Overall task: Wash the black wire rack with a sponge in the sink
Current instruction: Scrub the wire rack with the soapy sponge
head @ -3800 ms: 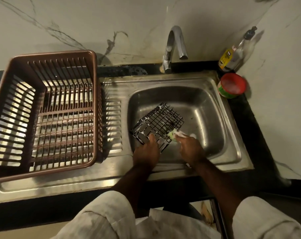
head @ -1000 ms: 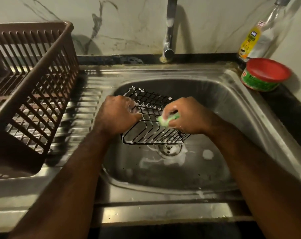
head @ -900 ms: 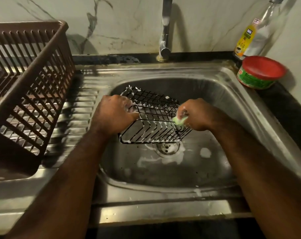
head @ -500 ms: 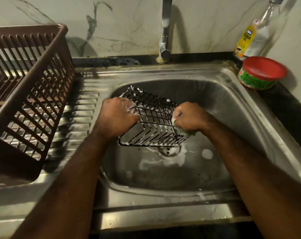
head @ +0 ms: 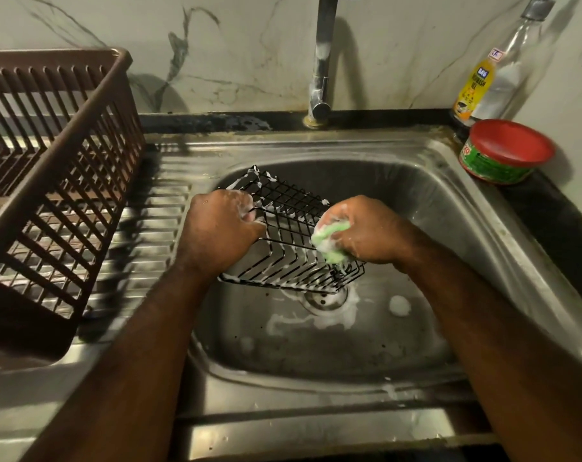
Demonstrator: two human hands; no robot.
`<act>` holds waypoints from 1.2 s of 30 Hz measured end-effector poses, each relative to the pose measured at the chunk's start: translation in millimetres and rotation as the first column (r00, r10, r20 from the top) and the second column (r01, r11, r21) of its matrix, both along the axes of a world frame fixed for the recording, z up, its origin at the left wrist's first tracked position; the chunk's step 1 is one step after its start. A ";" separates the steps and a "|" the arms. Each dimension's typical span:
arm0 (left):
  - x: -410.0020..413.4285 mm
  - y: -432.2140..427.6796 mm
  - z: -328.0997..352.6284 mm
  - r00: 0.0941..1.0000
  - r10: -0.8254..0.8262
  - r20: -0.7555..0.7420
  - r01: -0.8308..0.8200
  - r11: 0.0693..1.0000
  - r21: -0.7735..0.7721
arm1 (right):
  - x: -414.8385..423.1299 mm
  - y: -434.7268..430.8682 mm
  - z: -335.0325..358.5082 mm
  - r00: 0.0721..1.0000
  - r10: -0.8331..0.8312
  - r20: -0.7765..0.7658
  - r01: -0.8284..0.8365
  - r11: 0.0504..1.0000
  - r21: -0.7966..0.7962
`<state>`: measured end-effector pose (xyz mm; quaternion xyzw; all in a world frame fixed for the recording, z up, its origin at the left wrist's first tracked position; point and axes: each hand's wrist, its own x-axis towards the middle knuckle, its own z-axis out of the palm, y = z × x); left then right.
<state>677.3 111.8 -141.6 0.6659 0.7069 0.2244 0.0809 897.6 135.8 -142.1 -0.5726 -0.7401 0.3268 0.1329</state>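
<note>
The left hand [head: 221,228] is closed in a fist on the left edge of the black wire rack [head: 283,251], its soapy fingers [head: 243,205] curled tight round the wires. The right hand [head: 372,230] grips the green sponge [head: 331,240], fingers [head: 337,211] bent over its top, and presses it against the right side of the rack. The rack hangs tilted inside the sink [head: 449,211], far corner high, near edge low over the drain [head: 326,298], with foam along its wires.

Compared with half a second ago, the sponge has come out from under the right hand and much more of its green shows, now on the hand's left side. The left hand's hold and the rack's tilt are about the same. A brown dish basket [head: 56,201] stands on the surface to the left.
</note>
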 end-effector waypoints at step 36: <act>16.8 -9.6 12.7 0.951 0.147 0.272 -0.121 0.987 -0.108 | 26.7 19.0 -5.9 0.918 -0.396 -0.034 0.396 0.918 0.021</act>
